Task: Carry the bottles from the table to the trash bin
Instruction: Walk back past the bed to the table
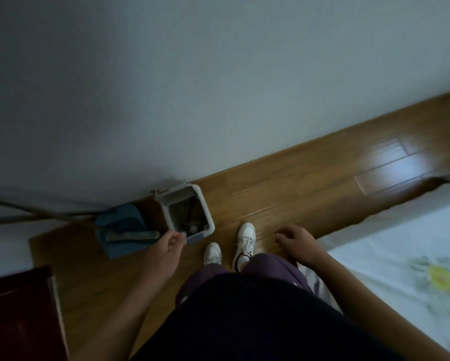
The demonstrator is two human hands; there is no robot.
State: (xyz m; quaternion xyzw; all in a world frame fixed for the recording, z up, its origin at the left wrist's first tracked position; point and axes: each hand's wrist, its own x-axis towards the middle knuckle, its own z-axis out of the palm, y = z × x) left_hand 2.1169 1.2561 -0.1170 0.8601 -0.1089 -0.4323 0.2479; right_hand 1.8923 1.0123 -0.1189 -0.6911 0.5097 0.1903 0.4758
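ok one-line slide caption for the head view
Person standing over the open trash bin by the wall, left hand at its rim, right hand empty.

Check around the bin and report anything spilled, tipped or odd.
Nothing stands out. The bin stands upright by the wall, no spill on the floor. Both hands, left and right, look empty; the view is blurry.

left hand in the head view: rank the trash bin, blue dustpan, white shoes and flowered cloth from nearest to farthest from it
From the left hand:
1. trash bin: its near rim is right at the fingertips, just ahead.
2. blue dustpan: on the floor to the left, beside the bin.
3. white shoes: to the right, on the wooden floor.
4. flowered cloth: far right, beyond the right hand.

The dustpan and the nearer shoe are close to call.
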